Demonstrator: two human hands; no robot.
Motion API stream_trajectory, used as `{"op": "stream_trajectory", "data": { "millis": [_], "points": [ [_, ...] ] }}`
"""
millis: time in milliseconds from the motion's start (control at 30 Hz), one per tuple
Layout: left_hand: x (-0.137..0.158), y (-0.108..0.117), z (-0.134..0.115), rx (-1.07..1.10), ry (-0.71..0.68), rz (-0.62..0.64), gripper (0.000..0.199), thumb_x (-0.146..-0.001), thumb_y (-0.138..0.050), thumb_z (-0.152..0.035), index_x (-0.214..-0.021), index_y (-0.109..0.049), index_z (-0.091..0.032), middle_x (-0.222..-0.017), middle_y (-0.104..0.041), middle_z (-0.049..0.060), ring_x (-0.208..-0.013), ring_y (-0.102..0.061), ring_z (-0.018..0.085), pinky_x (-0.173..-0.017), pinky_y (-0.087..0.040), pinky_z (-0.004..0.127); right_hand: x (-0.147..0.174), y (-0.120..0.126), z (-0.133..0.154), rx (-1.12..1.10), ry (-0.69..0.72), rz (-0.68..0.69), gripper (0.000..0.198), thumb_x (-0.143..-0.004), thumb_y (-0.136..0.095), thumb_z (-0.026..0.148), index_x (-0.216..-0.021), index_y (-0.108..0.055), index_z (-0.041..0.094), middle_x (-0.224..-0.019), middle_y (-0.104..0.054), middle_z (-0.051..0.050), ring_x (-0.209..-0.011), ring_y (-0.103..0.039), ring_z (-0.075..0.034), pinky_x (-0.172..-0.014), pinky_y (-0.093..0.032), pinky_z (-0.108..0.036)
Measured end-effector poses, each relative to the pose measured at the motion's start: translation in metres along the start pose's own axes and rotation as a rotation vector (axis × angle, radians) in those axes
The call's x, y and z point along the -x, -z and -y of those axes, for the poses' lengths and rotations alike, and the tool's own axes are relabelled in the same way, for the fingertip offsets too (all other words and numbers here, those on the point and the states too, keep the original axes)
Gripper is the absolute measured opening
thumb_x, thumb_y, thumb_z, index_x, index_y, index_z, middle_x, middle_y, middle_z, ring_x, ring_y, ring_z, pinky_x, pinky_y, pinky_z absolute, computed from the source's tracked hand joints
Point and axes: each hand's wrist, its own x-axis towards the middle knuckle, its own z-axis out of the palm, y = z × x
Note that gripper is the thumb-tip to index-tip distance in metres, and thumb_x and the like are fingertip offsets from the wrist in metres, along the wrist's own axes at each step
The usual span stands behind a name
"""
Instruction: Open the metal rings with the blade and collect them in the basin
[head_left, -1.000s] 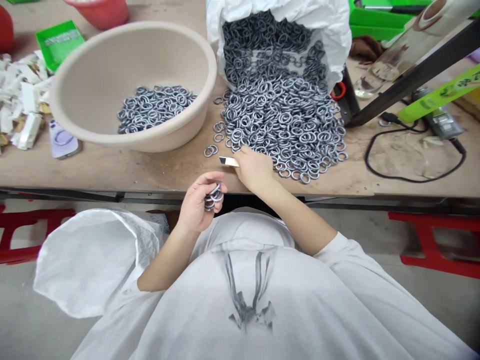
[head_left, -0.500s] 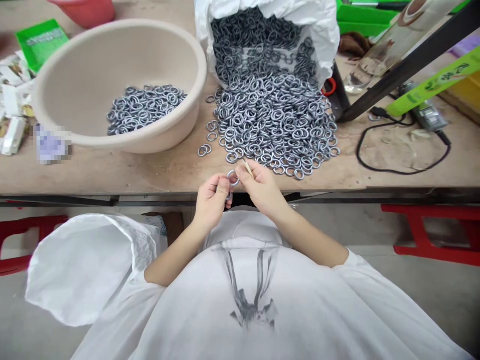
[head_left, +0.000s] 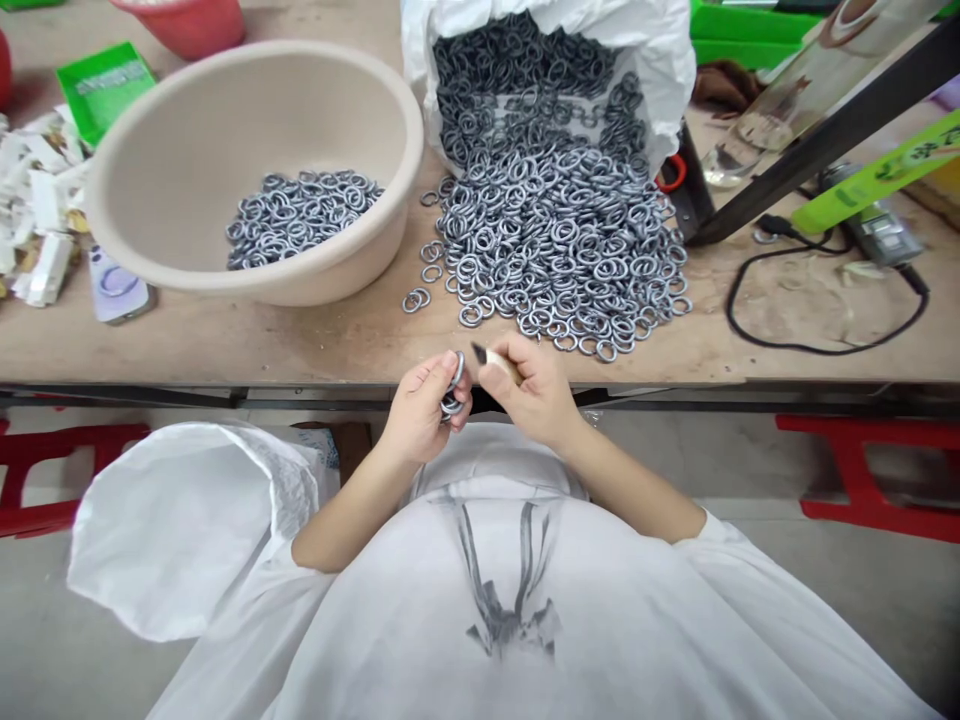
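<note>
Grey metal rings [head_left: 454, 388] are gripped in my left hand [head_left: 421, 408], one upright between thumb and forefinger and at least one more lower in the fingers. My right hand [head_left: 538, 392] is closed around a small knife [head_left: 495, 360] with a pale handle and a short dark tip pointing left, a little apart from the rings. Beyond the hands lies a large pile of loose rings [head_left: 562, 240], spilling from a white sack [head_left: 675, 60]. To the left stands a wide beige basin [head_left: 255, 280] with more rings inside it.
A phone [head_left: 120, 285] lies left of the basin, beside a heap of white pieces [head_left: 49, 205] and a green tray [head_left: 105, 90]. On the right are a dark metal bar [head_left: 825, 135] and a black cable [head_left: 825, 348]. An open white bag [head_left: 172, 530] stands below the table edge.
My right hand has drawn slightly back from the left and turned, so the knife tip shows more clearly. The ring in my left hand has tilted edge-on. The view has shifted a little.
</note>
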Motion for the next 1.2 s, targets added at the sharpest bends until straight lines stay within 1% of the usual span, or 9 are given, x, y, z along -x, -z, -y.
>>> {"op": "stream_trajectory", "data": {
  "millis": [233,333,433,533,633,767,933,1100,1200],
  "points": [
    [0.002,-0.001,-0.004,0.032,0.035,-0.036,0.047,-0.071,-0.078,-0.055,-0.068,-0.051,-0.017,-0.046,-0.043,-0.009,-0.031,-0.038,0.004,-0.03,-0.029,0.016,0.009,-0.004,0.006,0.286,0.159,0.091,0.051,-0.095,-0.049,0.057,-0.062,-0.043,0.019,-0.059,-0.04,0.004,-0.056,-0.036,-0.01,-0.057,-0.024,-0.028],
    [0.005,0.0,-0.003,0.038,0.03,-0.018,0.048,-0.07,-0.08,-0.055,-0.068,-0.051,-0.017,-0.049,-0.045,-0.008,-0.032,-0.039,0.004,-0.03,-0.03,0.016,0.006,-0.003,0.002,0.315,0.126,0.092,0.052,-0.096,-0.048,0.057,-0.06,-0.041,0.02,-0.058,-0.039,0.004,-0.054,-0.036,-0.01,-0.057,-0.023,-0.028],
    [0.01,0.001,-0.002,0.024,0.034,0.056,0.048,-0.074,-0.078,-0.053,-0.064,-0.051,-0.015,-0.054,-0.048,-0.005,-0.035,-0.042,0.004,-0.032,-0.031,0.016,-0.004,0.005,-0.007,0.38,-0.018,0.038,0.052,-0.097,-0.044,0.058,-0.061,-0.046,0.02,-0.056,-0.042,0.003,-0.054,-0.04,-0.011,-0.056,-0.024,-0.027],
    [0.012,0.005,-0.003,0.022,0.023,0.079,0.045,-0.077,-0.076,-0.049,-0.062,-0.052,-0.014,-0.057,-0.048,-0.004,-0.038,-0.043,0.003,-0.034,-0.032,0.015,-0.021,0.01,-0.014,0.539,-0.116,0.003,0.045,-0.098,-0.044,0.055,-0.077,-0.062,0.02,-0.066,-0.059,0.0,-0.061,-0.05,-0.014,-0.06,-0.028,-0.027],
    [0.009,0.012,-0.006,0.042,0.003,0.011,0.037,-0.075,-0.079,-0.045,-0.073,-0.06,-0.013,-0.06,-0.05,-0.005,-0.038,-0.045,0.004,-0.033,-0.033,0.016,-0.039,0.006,-0.015,0.754,-0.08,0.074,0.032,-0.095,-0.054,0.048,-0.107,-0.068,0.022,-0.1,-0.071,-0.005,-0.08,-0.061,-0.019,-0.064,-0.031,-0.028],
    [0.004,0.021,-0.012,0.085,0.005,-0.061,0.029,-0.077,-0.073,-0.033,-0.099,-0.065,-0.016,-0.063,-0.054,-0.005,-0.04,-0.047,0.006,-0.034,-0.036,0.016,-0.057,-0.005,-0.015,0.983,-0.115,0.173,0.025,-0.095,-0.055,0.037,-0.109,-0.07,0.022,-0.109,-0.07,-0.009,-0.085,-0.064,-0.023,-0.062,-0.029,-0.03],
    [-0.002,0.025,-0.016,0.16,0.086,-0.162,0.012,-0.075,-0.06,-0.028,-0.076,-0.055,-0.017,-0.066,-0.057,-0.003,-0.045,-0.055,0.009,-0.034,-0.038,0.017,-0.061,-0.001,-0.024,0.932,-0.144,0.107,0.026,-0.097,-0.05,0.034,-0.106,-0.07,0.02,-0.107,-0.069,-0.011,-0.086,-0.063,-0.026,-0.064,-0.031,-0.033],
    [-0.011,0.019,-0.014,0.193,0.181,-0.226,0.022,-0.079,-0.063,-0.032,-0.07,-0.049,-0.017,-0.062,-0.053,-0.003,-0.059,-0.066,0.012,-0.035,-0.036,0.013,-0.056,0.011,-0.031,0.812,-0.141,0.034,0.022,-0.094,-0.053,0.031,-0.1,-0.072,0.02,-0.099,-0.068,-0.011,-0.086,-0.059,-0.026,-0.067,-0.035,-0.033],
    [-0.014,0.015,-0.01,0.133,0.116,-0.191,0.033,-0.076,-0.074,-0.04,-0.072,-0.051,-0.017,-0.064,-0.054,-0.004,-0.055,-0.062,0.009,-0.036,-0.037,0.013,-0.053,0.016,-0.03,0.686,-0.106,-0.027,0.019,-0.092,-0.054,0.027,-0.091,-0.071,0.019,-0.094,-0.066,-0.009,-0.084,-0.058,-0.024,-0.07,-0.036,-0.032]
  ]
}}
